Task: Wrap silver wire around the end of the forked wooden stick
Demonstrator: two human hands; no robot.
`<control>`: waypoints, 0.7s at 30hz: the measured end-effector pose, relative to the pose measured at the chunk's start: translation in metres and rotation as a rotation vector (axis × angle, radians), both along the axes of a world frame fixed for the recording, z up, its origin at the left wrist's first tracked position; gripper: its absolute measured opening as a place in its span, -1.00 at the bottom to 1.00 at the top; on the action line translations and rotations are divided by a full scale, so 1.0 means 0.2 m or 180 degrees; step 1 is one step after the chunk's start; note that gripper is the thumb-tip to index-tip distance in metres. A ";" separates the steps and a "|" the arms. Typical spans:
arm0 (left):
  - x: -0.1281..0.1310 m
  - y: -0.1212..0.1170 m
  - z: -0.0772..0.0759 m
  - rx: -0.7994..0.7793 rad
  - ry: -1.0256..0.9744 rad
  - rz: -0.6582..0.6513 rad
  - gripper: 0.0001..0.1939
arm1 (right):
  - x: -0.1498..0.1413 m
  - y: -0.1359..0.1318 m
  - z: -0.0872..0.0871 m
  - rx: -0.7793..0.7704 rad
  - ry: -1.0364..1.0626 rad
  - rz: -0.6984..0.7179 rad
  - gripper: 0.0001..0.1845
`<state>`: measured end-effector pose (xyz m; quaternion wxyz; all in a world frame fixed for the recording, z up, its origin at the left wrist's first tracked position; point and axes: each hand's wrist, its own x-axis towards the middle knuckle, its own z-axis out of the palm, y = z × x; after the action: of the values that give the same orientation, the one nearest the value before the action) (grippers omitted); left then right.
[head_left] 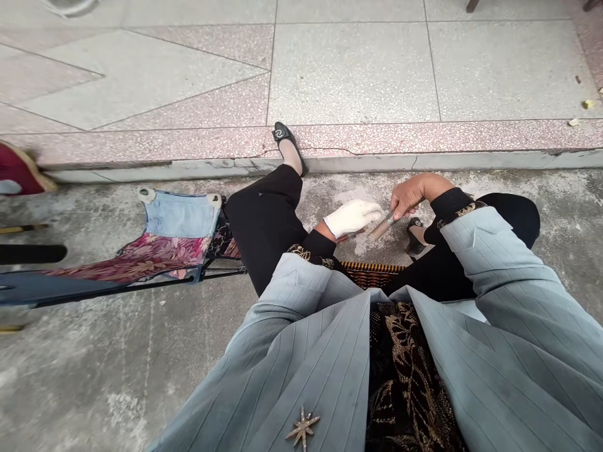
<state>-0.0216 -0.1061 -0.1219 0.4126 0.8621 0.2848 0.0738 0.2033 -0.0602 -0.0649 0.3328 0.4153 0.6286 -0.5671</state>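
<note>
My left hand wears a white glove, and its fingers are curled in toward the thumb. What they hold, if anything, is hidden. A thin reddish thing shows just under the glove; I cannot tell its kind. Close by on the right, my bare right hand is closed around a short grey-brown stick-like tool. The tool slants down and left, its lower end near the gloved fingertips. Below both hands, between my knees, part of a woven wicker basket is visible, mostly covered by my jacket.
A folding recliner with a patched, floral cloth seat stands at my left knee. A low tiled step runs ahead, with my left shoe on it. At the left edge is a red shoe. Small scraps lie far right.
</note>
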 end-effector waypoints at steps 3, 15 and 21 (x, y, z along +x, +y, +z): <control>-0.02 0.04 -0.04 -0.0639 -0.0429 0.0225 -0.62 | 0.04 0.00 0.05 -0.0121 0.0786 -0.0232 -0.44; 0.07 -0.02 -0.05 -0.0595 -0.0847 0.0828 -0.69 | 0.04 0.02 0.04 0.1368 0.1582 -0.2865 -0.60; 0.05 -0.01 -0.04 -0.0029 -0.0047 0.0665 -0.68 | 0.02 0.02 0.03 0.1865 0.0731 -0.2315 -0.77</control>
<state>-0.0123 -0.1079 -0.1307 0.4087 0.8252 0.3704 0.1215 0.2081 -0.0563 -0.0585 -0.0898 0.6192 0.6087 -0.4879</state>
